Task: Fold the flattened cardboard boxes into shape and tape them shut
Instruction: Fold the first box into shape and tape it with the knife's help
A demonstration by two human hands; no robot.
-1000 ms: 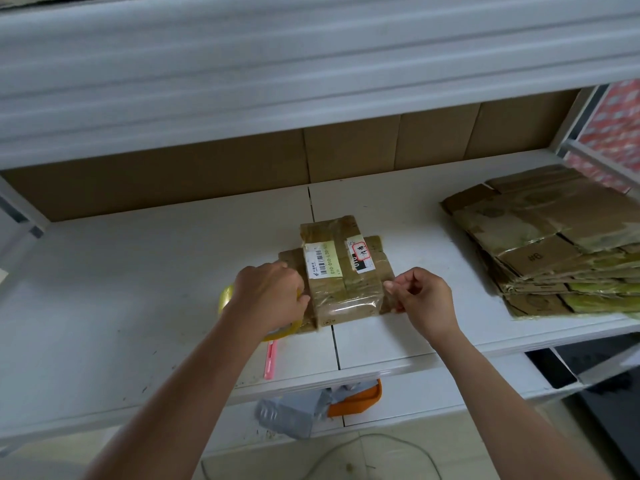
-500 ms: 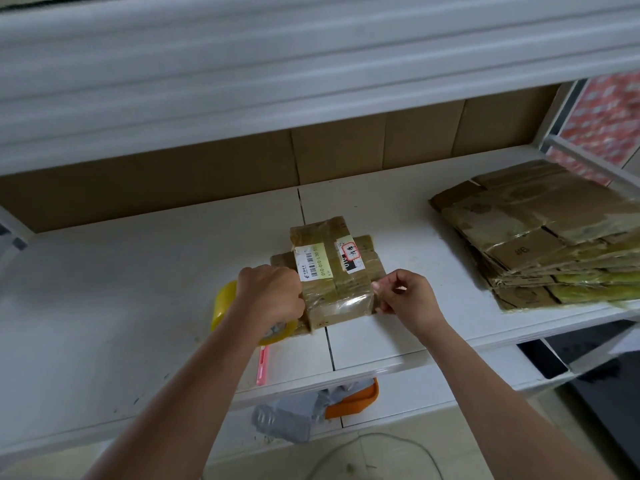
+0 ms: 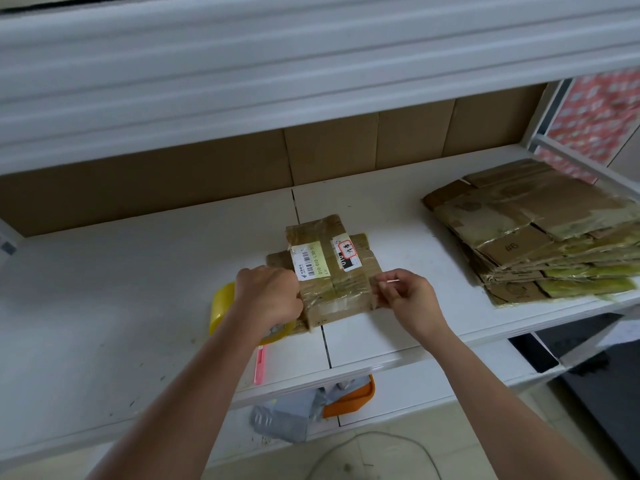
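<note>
The tape roll [image 3: 221,310] is gripped by the left hand [image 3: 268,296]; a tape end is pinched by the right hand [image 3: 407,297]. Between them, mid-shelf [image 3: 138,289], the small box [image 3: 332,271] is pressed. Prob. light, stiff, a bit slippery w/ old tape; best held by its sides. Flat boxes [image 3: 540,230] are stacked at right.

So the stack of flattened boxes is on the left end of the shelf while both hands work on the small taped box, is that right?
Not quite. In the head view the stack of flattened boxes lies at the right end of the shelf. The left hand and right hand are on the small taped box.
</note>
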